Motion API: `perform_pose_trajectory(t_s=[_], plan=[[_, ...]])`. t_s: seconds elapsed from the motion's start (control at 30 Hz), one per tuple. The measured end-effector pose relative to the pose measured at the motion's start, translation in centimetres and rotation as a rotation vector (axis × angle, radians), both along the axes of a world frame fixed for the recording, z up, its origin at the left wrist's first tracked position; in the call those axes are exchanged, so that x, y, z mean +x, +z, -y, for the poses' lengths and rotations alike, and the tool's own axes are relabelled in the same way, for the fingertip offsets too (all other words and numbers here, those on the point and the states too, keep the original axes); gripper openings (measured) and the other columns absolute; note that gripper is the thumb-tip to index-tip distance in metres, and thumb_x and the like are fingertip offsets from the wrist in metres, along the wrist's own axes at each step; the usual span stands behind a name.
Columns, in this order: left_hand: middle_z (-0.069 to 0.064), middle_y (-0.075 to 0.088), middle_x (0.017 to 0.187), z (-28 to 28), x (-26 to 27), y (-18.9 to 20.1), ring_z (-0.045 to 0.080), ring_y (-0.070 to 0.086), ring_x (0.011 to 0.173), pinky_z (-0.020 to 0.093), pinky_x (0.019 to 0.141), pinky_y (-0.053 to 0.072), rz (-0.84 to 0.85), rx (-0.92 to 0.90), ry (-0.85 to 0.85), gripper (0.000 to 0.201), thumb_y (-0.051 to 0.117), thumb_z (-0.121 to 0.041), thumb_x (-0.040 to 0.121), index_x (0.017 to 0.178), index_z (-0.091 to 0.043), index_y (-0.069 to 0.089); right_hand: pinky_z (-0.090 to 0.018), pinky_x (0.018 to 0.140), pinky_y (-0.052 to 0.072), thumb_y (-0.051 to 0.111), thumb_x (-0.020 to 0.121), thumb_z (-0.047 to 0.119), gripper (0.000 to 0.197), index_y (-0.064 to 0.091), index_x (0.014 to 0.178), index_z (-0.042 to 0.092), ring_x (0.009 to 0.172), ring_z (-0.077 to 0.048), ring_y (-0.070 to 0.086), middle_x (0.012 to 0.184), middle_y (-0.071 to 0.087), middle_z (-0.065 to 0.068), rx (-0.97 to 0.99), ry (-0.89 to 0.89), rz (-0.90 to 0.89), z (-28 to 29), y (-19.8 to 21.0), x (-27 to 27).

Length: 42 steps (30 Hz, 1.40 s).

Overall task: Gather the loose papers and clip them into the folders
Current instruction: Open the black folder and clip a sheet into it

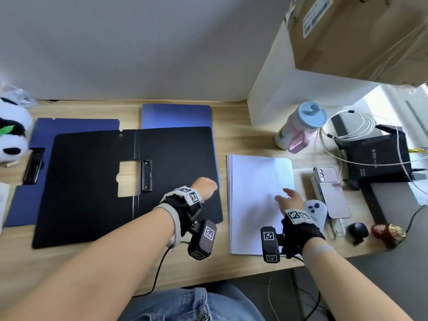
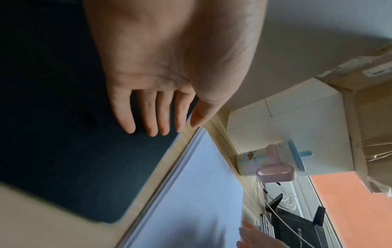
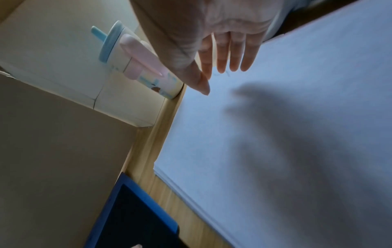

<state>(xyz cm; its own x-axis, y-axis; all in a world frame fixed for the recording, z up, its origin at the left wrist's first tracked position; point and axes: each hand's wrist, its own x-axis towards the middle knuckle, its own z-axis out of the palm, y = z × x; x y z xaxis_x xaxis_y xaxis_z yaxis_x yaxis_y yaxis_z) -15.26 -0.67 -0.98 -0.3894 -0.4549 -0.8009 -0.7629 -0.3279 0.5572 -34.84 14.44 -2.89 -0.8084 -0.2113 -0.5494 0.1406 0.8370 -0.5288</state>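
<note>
A black folder (image 1: 92, 193) lies open on the desk with its metal clip (image 1: 146, 175) beside the spine, on top of a blue folder (image 1: 177, 115). A second blue folder (image 1: 23, 200) with its own clip lies under it at the left. To the right lies a stack of white papers (image 1: 254, 181). My left hand (image 1: 205, 185) hovers over the black folder's right edge, fingers straight and empty in the left wrist view (image 2: 152, 115). My right hand (image 1: 288, 196) hovers over the papers' right side, fingers straight (image 3: 229, 58), holding nothing.
A pastel bottle (image 1: 298, 128) stands behind the papers. A phone (image 1: 331, 191), a white controller (image 1: 316, 209), a black router (image 1: 375, 156) with cables and small items crowd the right. A white cabinet (image 1: 278, 89) bears a cardboard box (image 1: 359, 35). A panda plush (image 1: 11, 133) sits far left.
</note>
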Motion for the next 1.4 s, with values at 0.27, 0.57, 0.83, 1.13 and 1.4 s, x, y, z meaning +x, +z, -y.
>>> perform_pose_trajectory(t_s=[0.27, 0.57, 0.83, 1.13, 1.4], plan=[[0.001, 0.018, 0.058, -2.3, -5.4, -1.1, 0.018, 0.018, 0.053, 0.026, 0.053, 0.017, -0.049, 0.011, 0.122, 0.038, 0.040, -0.003, 0.085, 0.058, -0.020, 0.020, -0.032, 0.090, 0.043, 0.054, 0.086, 0.016, 0.046, 0.047, 0.131, 0.008, 0.114, -0.032, 0.056, 0.130, 0.055, -0.018, 0.086, 0.087, -0.030, 0.6, -2.2, -5.2], [0.001, 0.044, 0.072, -2.1, -6.3, -1.3, 0.015, 0.043, 0.065, 0.024, 0.058, 0.036, -0.028, 0.057, 0.279, 0.059, 0.042, -0.011, 0.091, 0.148, -0.011, 0.026, -0.040, 0.105, 0.040, 0.055, 0.082, 0.012, 0.048, 0.049, 0.129, 0.009, 0.123, -0.031, 0.049, 0.134, 0.051, -0.014, 0.025, 0.106, -0.028, 2.3, -3.7, -5.6], [0.017, 0.051, 0.136, -1.6, -6.3, -1.0, 0.026, 0.057, 0.100, 0.033, 0.089, 0.043, -0.060, -0.018, 0.288, 0.055, 0.043, -0.012, 0.092, 0.145, -0.009, 0.030, -0.039, 0.100, 0.044, 0.052, 0.086, 0.015, 0.048, 0.044, 0.132, 0.007, 0.115, -0.031, 0.057, 0.127, 0.060, -0.010, -0.092, 0.038, -0.022, 2.8, -3.7, -6.1], [0.012, 0.043, 0.087, -2.8, -6.4, -3.3, 0.021, 0.039, 0.068, 0.031, 0.062, 0.029, -0.052, 0.111, 0.226, 0.022, 0.056, -0.006, 0.072, 0.087, -0.014, 0.043, -0.045, 0.097, 0.048, 0.052, 0.085, 0.009, 0.053, 0.039, 0.136, 0.005, 0.099, -0.027, 0.055, 0.130, 0.056, -0.014, -0.086, 0.048, 0.075, 2.7, -3.3, -6.5], [0.008, 0.058, 0.077, -3.8, -5.1, -1.1, 0.021, 0.058, 0.064, 0.024, 0.047, 0.055, -0.158, 0.214, 0.228, 0.041, 0.036, 0.014, 0.089, 0.109, -0.020, 0.046, -0.041, 0.104, 0.041, 0.053, 0.086, 0.011, 0.057, 0.035, 0.139, 0.003, 0.125, -0.032, 0.048, 0.141, 0.045, -0.015, -0.053, 0.082, 0.018, 2.4, -2.4, -5.8]])
